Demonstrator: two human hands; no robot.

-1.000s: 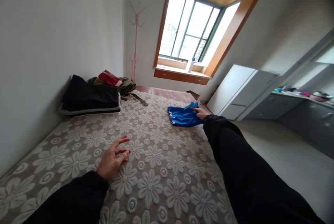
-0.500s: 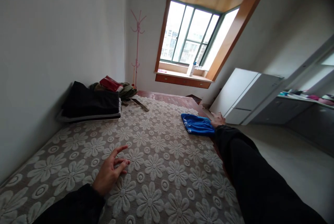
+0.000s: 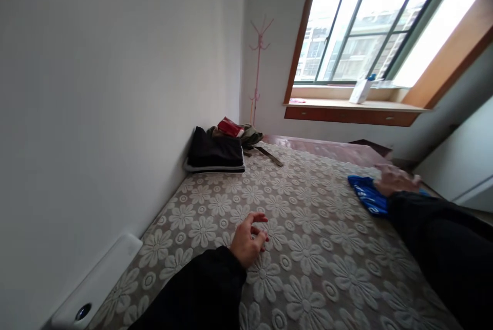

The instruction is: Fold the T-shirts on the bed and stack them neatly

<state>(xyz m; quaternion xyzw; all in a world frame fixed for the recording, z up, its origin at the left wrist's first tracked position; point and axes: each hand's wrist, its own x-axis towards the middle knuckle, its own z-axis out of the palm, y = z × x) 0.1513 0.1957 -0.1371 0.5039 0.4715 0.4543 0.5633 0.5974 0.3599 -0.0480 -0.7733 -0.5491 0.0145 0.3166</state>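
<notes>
My left hand (image 3: 250, 240) hovers over or rests lightly on the flower-patterned bedspread (image 3: 308, 245). Its fingers are loosely curled and apart, with nothing between them. Toward the bed's right edge lies a folded blue garment (image 3: 367, 195) with white lettering. My right hand (image 3: 396, 180) is over its right part and hides some of it. The fingers of that hand look stretched out and spread, though slightly blurred, and I see no grip on the cloth.
Folded black clothes (image 3: 215, 151) lie against the left wall, beside a red item (image 3: 230, 127) and an olive bag with a strap (image 3: 250, 136). A white device (image 3: 100, 278) sits along the wall. Behind stand a pink coat rack (image 3: 259, 63) and a window sill (image 3: 331, 105).
The view has swung to the right-hand window less and the left wall more, so things sit further right. My right hand has moved from the blue garment's edge onto it.
</notes>
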